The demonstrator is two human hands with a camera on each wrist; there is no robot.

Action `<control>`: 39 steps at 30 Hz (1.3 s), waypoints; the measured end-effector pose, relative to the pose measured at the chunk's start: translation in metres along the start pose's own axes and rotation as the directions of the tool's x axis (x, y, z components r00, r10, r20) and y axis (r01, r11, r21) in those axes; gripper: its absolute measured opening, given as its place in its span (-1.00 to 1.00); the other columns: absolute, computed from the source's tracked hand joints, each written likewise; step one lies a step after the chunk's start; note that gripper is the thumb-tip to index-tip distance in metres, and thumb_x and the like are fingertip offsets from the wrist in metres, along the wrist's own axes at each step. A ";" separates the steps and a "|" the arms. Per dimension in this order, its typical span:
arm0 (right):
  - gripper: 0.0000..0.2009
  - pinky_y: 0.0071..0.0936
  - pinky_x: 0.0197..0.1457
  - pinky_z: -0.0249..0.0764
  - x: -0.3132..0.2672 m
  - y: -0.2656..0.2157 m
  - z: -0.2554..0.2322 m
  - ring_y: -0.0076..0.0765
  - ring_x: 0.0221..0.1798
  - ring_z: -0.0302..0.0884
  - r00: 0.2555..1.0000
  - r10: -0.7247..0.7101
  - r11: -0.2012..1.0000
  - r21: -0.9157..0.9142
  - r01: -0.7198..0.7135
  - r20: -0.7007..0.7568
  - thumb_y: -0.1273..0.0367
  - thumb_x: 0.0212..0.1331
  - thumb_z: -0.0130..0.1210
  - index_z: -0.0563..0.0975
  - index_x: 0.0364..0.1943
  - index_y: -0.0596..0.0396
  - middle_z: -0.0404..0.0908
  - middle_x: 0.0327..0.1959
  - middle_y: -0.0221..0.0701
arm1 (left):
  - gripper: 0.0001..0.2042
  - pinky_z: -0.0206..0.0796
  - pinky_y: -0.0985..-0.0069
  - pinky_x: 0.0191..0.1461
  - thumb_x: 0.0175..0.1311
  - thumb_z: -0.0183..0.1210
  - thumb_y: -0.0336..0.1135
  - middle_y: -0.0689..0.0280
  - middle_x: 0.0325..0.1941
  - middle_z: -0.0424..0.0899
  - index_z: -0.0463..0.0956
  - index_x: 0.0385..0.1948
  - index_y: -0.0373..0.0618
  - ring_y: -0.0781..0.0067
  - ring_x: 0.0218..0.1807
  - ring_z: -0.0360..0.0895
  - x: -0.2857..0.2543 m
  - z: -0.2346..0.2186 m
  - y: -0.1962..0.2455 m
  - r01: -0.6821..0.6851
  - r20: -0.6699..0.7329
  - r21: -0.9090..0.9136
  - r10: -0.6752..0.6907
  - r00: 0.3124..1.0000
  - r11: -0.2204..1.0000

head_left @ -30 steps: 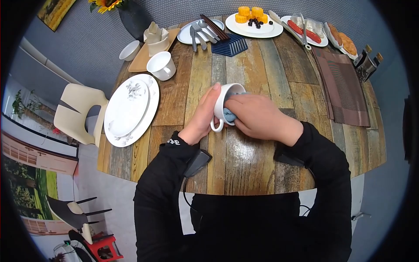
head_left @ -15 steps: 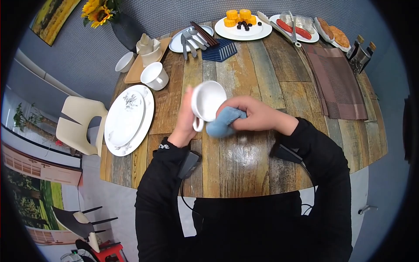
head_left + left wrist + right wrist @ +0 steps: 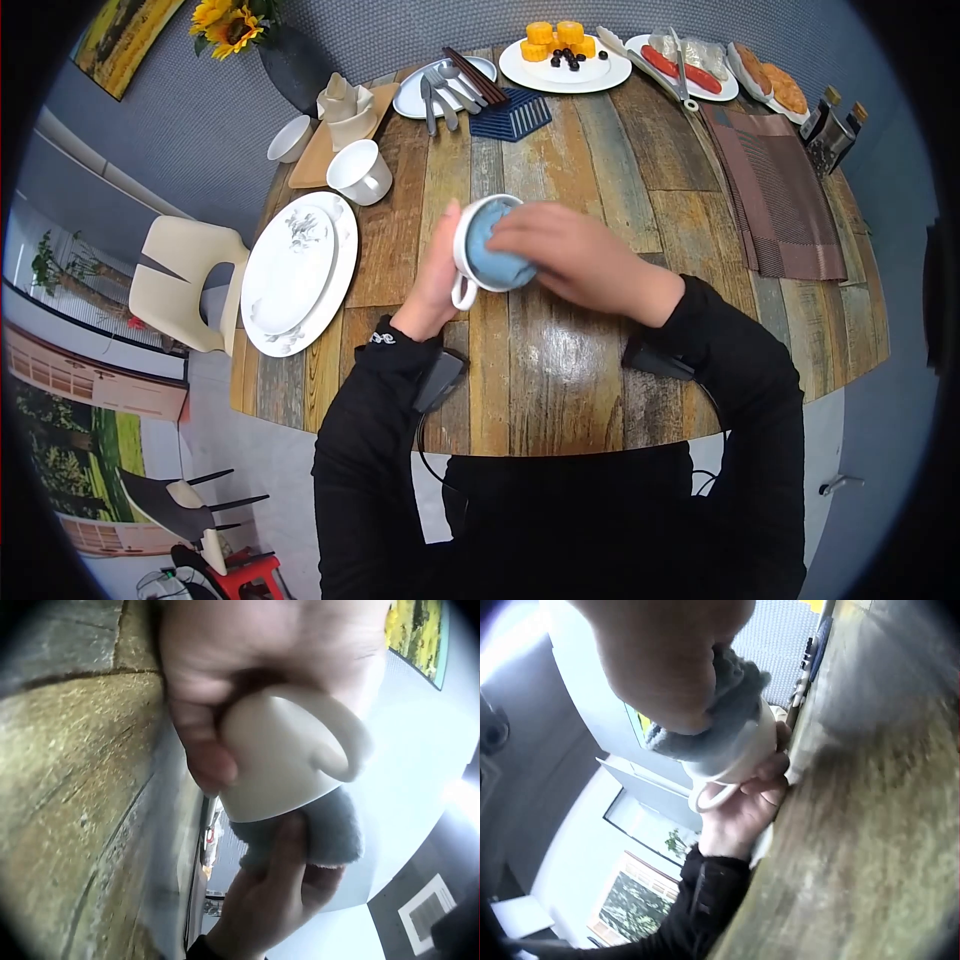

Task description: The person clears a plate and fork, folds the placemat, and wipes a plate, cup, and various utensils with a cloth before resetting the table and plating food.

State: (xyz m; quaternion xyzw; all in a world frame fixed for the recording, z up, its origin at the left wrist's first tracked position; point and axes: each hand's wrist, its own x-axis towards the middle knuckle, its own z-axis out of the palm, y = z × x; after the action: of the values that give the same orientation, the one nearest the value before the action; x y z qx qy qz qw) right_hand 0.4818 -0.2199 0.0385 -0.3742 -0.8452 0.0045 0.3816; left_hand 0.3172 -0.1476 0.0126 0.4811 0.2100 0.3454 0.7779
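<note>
Above the middle of the table my left hand (image 3: 432, 285) grips a white cup (image 3: 274, 761), with its fingers curled round the outer wall. The cup is tilted, its mouth turned toward my right hand (image 3: 590, 258). A fluffy blue cloth (image 3: 493, 258) fills the mouth of the cup and bulges over the rim. My right hand holds this cloth against the opening; in the left wrist view its thumb lies along the cloth near the rim. The cup's handle (image 3: 714, 796) points down toward me, free of the fingers. The inside of the cup is hidden by the cloth.
On the left stand stacked plates (image 3: 262, 318), another white cup (image 3: 358, 178) and a wooden tray (image 3: 310, 165) with napkins. Farther back lie a plate of cutlery (image 3: 410, 100), a blue trivet (image 3: 512, 120) and food plates (image 3: 520, 72). Brown placemats (image 3: 780, 215) lie on the right.
Half a second ago the cloth was outside the cup, below its rim, and the white interior showed. Now my right hand has brought it back into the mouth, as a second ago.
</note>
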 end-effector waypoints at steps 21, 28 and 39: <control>-0.56 -0.52 -0.11 0.30 -0.010 -0.004 0.019 -0.50 -0.14 0.36 0.848 0.454 0.352 0.818 -0.454 0.275 0.36 -0.07 0.14 0.32 -0.07 0.20 0.43 -0.19 -0.37 | -0.35 0.09 0.48 0.14 0.15 -0.09 0.15 0.20 0.05 0.27 0.05 0.11 -0.19 0.43 0.08 0.25 0.002 -0.002 -0.012 -0.241 0.078 0.378 0.228 0.970 0.894; -0.61 -0.39 -0.15 0.33 -0.014 -0.003 0.024 -0.14 -0.21 0.41 0.867 0.498 0.730 0.524 -0.438 0.030 0.41 -0.13 0.16 0.34 -0.17 0.22 0.43 -0.25 -0.12 | -0.26 -0.03 0.43 0.22 0.17 -0.09 0.10 0.18 0.20 0.09 -0.24 0.24 -0.10 0.37 0.19 0.12 -0.002 0.006 -0.015 -0.200 0.156 0.269 0.162 0.974 0.942; -0.75 -0.38 -0.15 0.34 0.005 -0.015 -0.004 -0.22 -0.19 0.39 0.997 -0.059 0.990 -0.129 0.053 -0.039 0.45 -0.19 0.04 0.38 -0.32 0.10 0.43 -0.34 -0.35 | -0.29 0.39 0.42 -0.31 0.16 -0.61 0.30 0.20 -0.12 0.46 0.13 0.09 -0.10 0.37 -0.27 0.50 -0.005 0.000 0.008 0.182 0.194 -0.021 -0.175 0.965 0.983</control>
State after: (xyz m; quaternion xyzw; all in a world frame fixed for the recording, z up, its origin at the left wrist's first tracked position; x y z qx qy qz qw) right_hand 0.4730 -0.2283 0.0489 -0.3738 -0.8456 -0.0683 0.3749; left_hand 0.3109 -0.1486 0.0200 0.4764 0.1700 0.2301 0.8314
